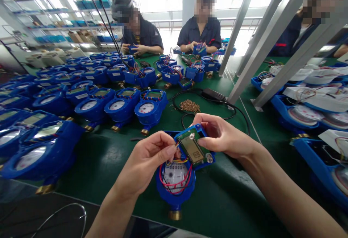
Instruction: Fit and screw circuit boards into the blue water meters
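While both forearms reach in from the bottom edge of the head view, the two hands meet over an open blue water meter (175, 185) that lies on the green table (108, 165), near its front edge, brass fitting toward the person. The left hand (148, 161) comes up from the lower left with the wrist bent inward; its fingers are curled nearly closed, thumb and forefinger pinched on the thin coloured wires (177, 144) at the left edge of a green circuit board (193, 147). The right hand (220, 136) comes across from the lower right, palm down, fingers partly closed around the far end of the board, holding it tilted above the meter's open housing. Red wires (175, 183) loop over the white dial inside the housing.

Counted, one board and one open meter are in hand. Just behind them stands a row of four closed blue meters (122, 107), with many more ranked to the left, too many to count surely. One small heap of brass-coloured bits (190, 105) lies beyond the hands, beside one black cable (217, 102) with an adapter block. Two seated people (201, 31) in dark shirts work at the far end of the table, each holding a blue meter; part of a third person shows at the upper right. More open meters (312, 111) sit to the right.
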